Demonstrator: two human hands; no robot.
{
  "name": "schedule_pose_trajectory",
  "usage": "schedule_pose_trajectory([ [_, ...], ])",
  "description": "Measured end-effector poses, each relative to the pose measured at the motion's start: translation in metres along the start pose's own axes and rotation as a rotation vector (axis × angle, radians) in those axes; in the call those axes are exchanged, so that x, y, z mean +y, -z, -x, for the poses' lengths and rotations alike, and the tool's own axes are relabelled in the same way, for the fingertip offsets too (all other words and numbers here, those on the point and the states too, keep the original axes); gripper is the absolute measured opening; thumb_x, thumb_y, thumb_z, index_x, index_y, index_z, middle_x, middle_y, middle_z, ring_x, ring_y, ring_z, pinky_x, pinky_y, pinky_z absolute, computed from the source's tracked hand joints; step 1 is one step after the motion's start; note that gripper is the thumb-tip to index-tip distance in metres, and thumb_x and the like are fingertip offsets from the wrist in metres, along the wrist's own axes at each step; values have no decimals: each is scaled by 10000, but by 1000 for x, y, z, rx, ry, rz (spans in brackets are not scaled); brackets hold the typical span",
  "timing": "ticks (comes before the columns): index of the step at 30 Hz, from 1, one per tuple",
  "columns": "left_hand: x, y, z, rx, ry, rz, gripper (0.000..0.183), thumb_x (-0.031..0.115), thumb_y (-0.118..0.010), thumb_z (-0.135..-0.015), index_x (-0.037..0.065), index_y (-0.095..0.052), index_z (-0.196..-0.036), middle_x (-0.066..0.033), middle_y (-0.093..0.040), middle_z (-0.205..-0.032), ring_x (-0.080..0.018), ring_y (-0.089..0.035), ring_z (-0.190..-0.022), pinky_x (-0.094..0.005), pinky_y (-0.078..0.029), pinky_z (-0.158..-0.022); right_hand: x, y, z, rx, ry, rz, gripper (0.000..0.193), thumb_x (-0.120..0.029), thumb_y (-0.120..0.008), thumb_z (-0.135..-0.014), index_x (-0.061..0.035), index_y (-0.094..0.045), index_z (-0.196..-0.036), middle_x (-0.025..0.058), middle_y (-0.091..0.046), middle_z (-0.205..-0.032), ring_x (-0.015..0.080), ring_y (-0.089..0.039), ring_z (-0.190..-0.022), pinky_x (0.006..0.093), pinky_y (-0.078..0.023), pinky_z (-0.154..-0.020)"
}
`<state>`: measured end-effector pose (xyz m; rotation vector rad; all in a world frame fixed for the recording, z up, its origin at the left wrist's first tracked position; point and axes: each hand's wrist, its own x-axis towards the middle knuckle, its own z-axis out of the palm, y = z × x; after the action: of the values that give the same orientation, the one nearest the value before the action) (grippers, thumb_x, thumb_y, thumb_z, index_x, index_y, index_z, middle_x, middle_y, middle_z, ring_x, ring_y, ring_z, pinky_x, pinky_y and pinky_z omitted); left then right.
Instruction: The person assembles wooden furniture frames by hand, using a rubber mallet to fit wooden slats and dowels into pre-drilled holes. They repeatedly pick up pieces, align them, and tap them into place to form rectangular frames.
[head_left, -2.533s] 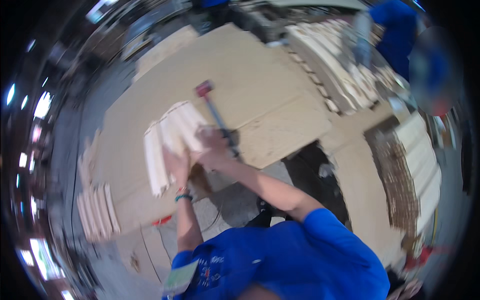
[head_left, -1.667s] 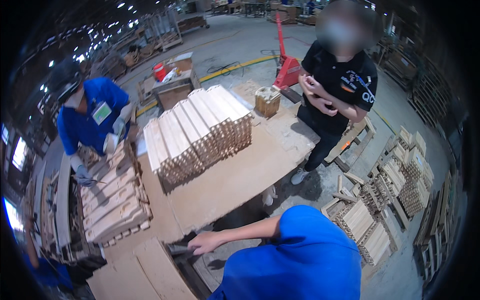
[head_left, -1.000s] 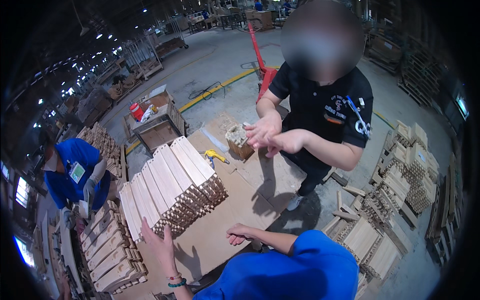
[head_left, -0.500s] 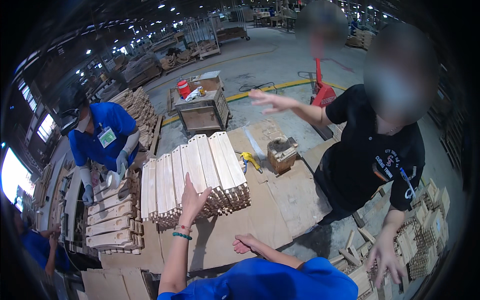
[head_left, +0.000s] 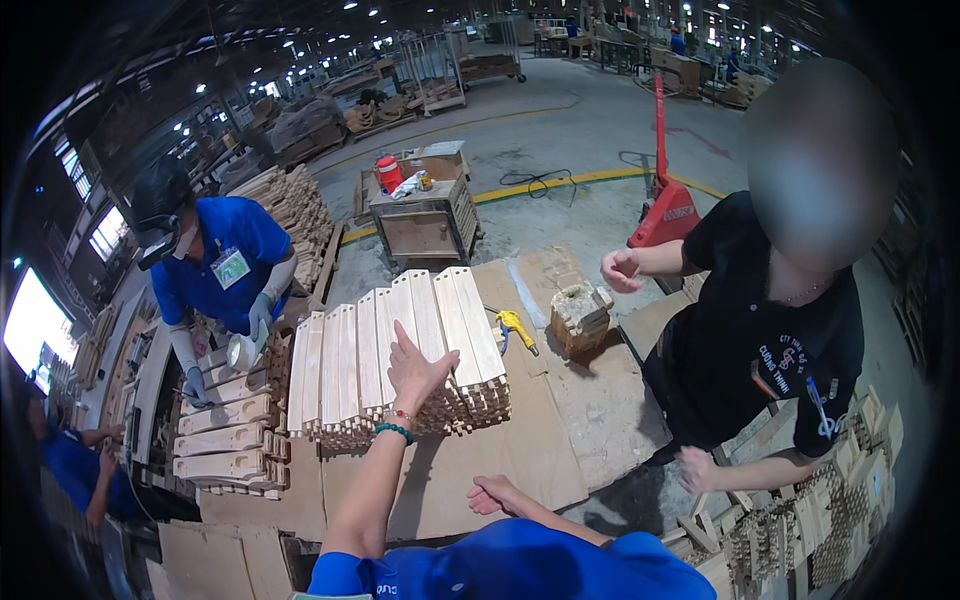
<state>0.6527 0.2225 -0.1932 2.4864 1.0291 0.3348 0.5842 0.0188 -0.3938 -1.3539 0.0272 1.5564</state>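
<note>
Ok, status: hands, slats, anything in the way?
Left hand open over slats, contact unclear. Right hand loosely curled, off the slats. Yellow tool beside slats, clear of both hands.

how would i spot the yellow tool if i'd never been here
Find the brown-topped table and the big stack of pale wooden slats by the person's outstretched left hand. Between that stack and a squat, boxy wooden object lies the yellow tool, the only bright yellow thing on the table.

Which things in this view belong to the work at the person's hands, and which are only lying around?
Likely in the work:
stack of pale wooden slats, by the left hand
brown tabletop under it

Apparently just lying about:
yellow tool beside the stack
red pallet truck
red container on the cabinet
</note>
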Motion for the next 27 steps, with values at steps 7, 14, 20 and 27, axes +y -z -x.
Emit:
schedule_pose_trajectory([
  [7, 5, -9, -11, 57, 104, -89, 1213, 536, -727, -619, 18, -19, -1456, -299, -303, -1362, -421, -330, -1251, -540, -280, -993, -3, -5, 4, -9, -6, 13, 408, -353, -472, -908, 18, -640, -935, 142, -681, -778, 199, -666, -610, 290, -558, -553],
  [14, 7, -19, -23, 145, 159, -71, 1128, 467, -706, -631, -2, -84, -1448, -260, -385, -1283, -387, -350, -1206, -525, -285, -976, 0, -2, -5, 15, -37, 13, 418, -348, -467, -882, 27, -646, -920, 140, -677, -771, 220, -664, -601, 303, -557, -547],
  [20, 8, -15, -26, 154, 185, -28, 1082, 423, -701, -616, 7, -136, -1439, -272, -408, -1239, -396, -366, -1168, -516, -286, -975, 2, -2, -6, 5, -26, 9, 399, -329, -462, -890, 22, -649, -925, 143, -679, -780, 226, -666, -610, 310, -562, -558],
  [27, 12, -6, -29, 109, 227, 21, 1089, 407, -719, -604, 22, -133, -1438, -292, -405, -1231, -419, -360, -1173, -529, -285, -977, 0, 0, -4, -21, -4, 8, 399, -323, -458, -892, 26, -646, -930, 143, -680, -789, 225, -668, -625, 312, -567, -575],
])
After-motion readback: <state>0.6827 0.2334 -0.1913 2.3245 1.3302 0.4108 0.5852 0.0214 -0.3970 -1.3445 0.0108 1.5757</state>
